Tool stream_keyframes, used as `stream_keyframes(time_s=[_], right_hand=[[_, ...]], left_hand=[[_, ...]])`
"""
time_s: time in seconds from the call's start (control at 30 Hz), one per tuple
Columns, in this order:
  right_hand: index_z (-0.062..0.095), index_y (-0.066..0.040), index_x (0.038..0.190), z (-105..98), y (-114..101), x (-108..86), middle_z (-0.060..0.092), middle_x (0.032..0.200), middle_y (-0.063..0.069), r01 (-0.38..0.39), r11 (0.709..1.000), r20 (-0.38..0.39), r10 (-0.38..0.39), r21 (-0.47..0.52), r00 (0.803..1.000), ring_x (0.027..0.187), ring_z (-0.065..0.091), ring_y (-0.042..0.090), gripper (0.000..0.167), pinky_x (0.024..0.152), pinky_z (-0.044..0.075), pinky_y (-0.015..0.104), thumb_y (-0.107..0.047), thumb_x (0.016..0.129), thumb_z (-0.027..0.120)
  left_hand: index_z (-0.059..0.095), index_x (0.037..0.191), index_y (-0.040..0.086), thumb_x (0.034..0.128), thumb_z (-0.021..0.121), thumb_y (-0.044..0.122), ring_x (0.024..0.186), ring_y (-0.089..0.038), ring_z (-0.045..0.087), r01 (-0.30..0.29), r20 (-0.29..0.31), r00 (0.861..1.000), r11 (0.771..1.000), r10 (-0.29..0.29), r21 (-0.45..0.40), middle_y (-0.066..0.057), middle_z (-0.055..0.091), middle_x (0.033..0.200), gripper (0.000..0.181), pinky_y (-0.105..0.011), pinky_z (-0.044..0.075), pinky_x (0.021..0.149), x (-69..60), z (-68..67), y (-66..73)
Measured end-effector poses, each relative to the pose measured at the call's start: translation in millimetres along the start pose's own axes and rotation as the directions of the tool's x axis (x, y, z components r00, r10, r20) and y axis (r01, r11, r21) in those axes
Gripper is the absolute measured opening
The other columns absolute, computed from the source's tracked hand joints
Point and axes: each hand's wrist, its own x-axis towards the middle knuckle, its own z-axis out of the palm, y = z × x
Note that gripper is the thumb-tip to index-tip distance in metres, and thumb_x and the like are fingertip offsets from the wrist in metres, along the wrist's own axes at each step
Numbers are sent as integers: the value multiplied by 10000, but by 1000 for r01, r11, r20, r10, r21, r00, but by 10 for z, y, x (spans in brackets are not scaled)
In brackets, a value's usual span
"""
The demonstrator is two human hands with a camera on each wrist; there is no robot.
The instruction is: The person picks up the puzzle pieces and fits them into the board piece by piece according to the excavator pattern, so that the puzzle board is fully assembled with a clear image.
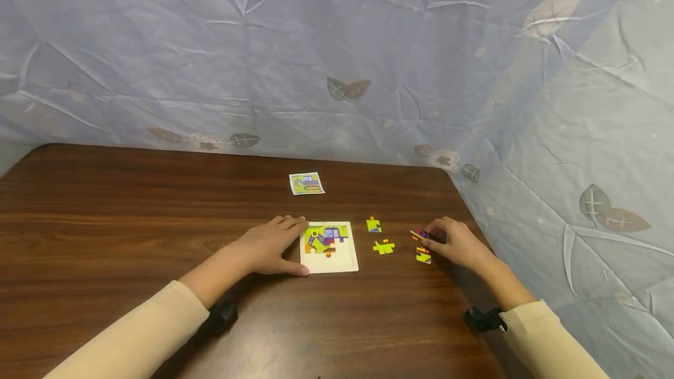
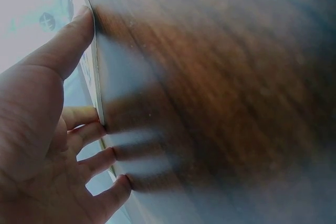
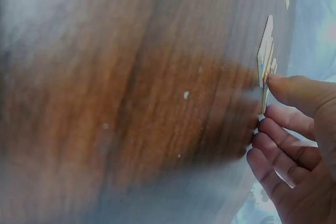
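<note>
A square white puzzle tray [image 1: 342, 262] lies on the table, its upper part filled with a joined picture of a purple digger on green. My left hand [image 1: 275, 244] spans its left side, thumb at the near corner and fingertips by the far corner, fingers fairly straight. At the right, my right hand [image 1: 451, 241] pinches a dark striped puzzle piece [image 1: 418, 234] between thumb and forefinger. Just below that piece lies a green and orange piece [image 1: 423, 255]. Between tray and right hand are two green pieces, one with a blue corner [image 1: 374, 226] and one knobbed [image 1: 384, 247].
A small picture card [image 1: 307, 183] of a digger lies beyond the tray. The brown wooden table [image 1: 131, 209] reaches to a grey-blue leaf-patterned cloth [image 1: 295, 63] at the back and right. Dark wrist cameras sit on both wrists.
</note>
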Motion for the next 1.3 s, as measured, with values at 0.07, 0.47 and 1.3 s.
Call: stream_keyframes(time_s=[0.07,0.47,1.3], right_hand=[[731,-17,1034,0,-4,14,701,964,85,4,1000,3,-4,-7,1000,850,619,167,198,738,523,344,-177,934,789],[705,22,999,-11,-49,39,605,850,82,-31,999,40,32,-37,999,737,494,135,202,631,409,259,-158,935,773],[715,-7,1039,14,-230,142,709,990,71,134,989,27,-136,67,990,854,651,124,169,732,578,286,-132,942,773]], left_hand=[[310,1649,77,891,728,653,1593,-451,275,2,0,1000,1000,-2,2,-141,299,1731,1039,-699,341,1208,-4,-2,-3],[313,1648,80,892,727,653,1592,-454,278,-4,-1,1000,1000,4,2,-141,300,1730,1035,-709,342,1202,18,17,-12],[323,1647,93,881,737,657,1597,-439,278,13,-5,1000,1000,-13,-7,-121,302,1733,1036,-696,335,1214,6,24,-17]])
